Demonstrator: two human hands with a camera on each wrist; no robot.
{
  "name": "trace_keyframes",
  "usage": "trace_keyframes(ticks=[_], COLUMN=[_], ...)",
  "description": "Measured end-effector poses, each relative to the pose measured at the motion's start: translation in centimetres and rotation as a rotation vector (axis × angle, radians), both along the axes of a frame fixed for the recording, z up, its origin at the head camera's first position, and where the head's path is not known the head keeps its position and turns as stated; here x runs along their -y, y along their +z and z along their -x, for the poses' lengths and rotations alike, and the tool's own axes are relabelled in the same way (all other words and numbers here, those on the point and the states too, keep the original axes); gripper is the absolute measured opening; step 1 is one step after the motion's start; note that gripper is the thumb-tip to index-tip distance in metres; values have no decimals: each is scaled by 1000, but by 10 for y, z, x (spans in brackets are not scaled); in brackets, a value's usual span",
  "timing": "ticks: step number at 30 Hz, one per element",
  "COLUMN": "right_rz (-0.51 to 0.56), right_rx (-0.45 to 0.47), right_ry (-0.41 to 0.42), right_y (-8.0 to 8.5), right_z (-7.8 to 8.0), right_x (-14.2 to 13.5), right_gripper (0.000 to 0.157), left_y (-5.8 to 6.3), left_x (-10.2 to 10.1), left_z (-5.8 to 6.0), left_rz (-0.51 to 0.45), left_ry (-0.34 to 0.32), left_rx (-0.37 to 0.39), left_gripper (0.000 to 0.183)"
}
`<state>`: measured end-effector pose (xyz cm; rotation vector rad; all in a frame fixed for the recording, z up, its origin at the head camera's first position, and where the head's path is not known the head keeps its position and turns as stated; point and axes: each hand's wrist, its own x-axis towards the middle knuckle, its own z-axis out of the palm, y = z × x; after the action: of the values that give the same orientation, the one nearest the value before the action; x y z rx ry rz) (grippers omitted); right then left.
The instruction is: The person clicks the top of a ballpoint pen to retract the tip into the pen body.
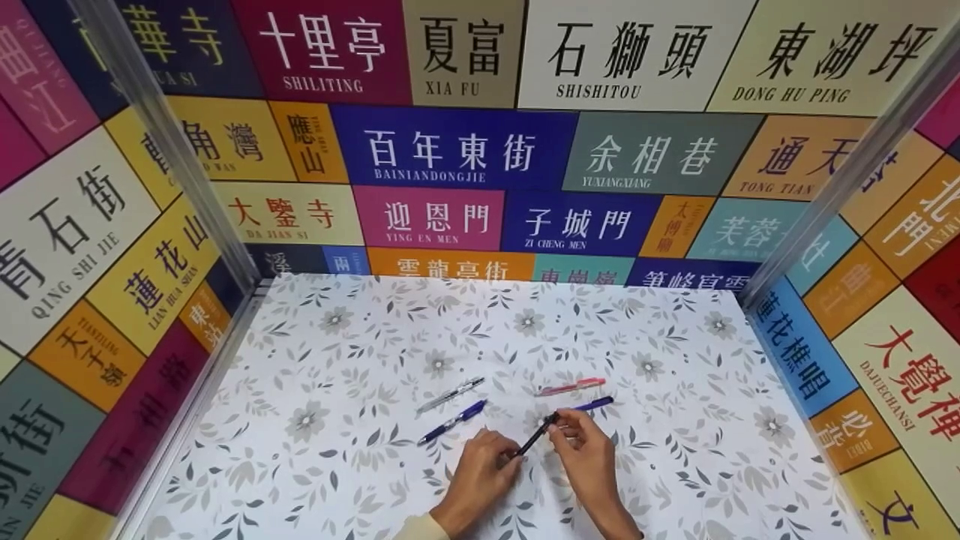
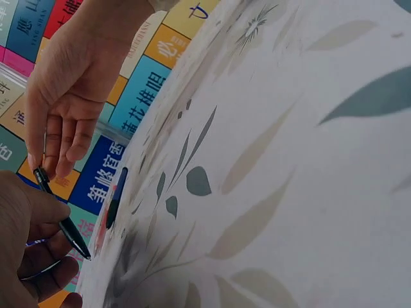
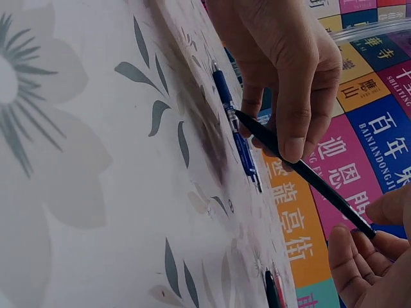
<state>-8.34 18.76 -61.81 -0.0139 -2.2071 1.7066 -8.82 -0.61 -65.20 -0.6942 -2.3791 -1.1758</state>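
A black pen [image 1: 537, 435] slants between the two hands above the table. My left hand [image 1: 482, 474] pinches it near its lower, pointed end between thumb and fingers. At the upper end, the right hand [image 1: 588, 459] grips the pen with thumb and fingertips. The right wrist view shows the left thumb lying on the barrel of the black pen [image 3: 324, 185] and the right fingertips round its far end. Just beyond the right hand lies a dark blue pen [image 1: 601, 403]. A blue pen [image 1: 453, 422] rests beyond the left hand.
A clear grey pen [image 1: 451, 394] lies just behind the blue one. Farther right is a pink-red pen [image 1: 573, 387]. White floral cloth covers the table [image 1: 360, 480]. Colourful sign-printed panels [image 1: 450, 150] stand along the back and both sides, with clear corner posts.
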Motion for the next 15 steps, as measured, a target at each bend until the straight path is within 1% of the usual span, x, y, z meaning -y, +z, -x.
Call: trace_keyframes(ticks=[3, 9, 15], right_rz=[19, 30, 42], right_rx=[9, 1, -1], right_ry=[12, 46, 83], right_y=[1, 4, 8], right_z=[0, 0, 2], right_x=[1, 0, -1], right_gripper=[27, 29, 31], left_y=[1, 3, 5], left_x=[-1, -4, -7], left_z=[-2, -3, -3], left_rz=[-15, -30, -84], left_ry=[-18, -34, -66], left_rx=[29, 105, 186], left_gripper=[14, 12, 9])
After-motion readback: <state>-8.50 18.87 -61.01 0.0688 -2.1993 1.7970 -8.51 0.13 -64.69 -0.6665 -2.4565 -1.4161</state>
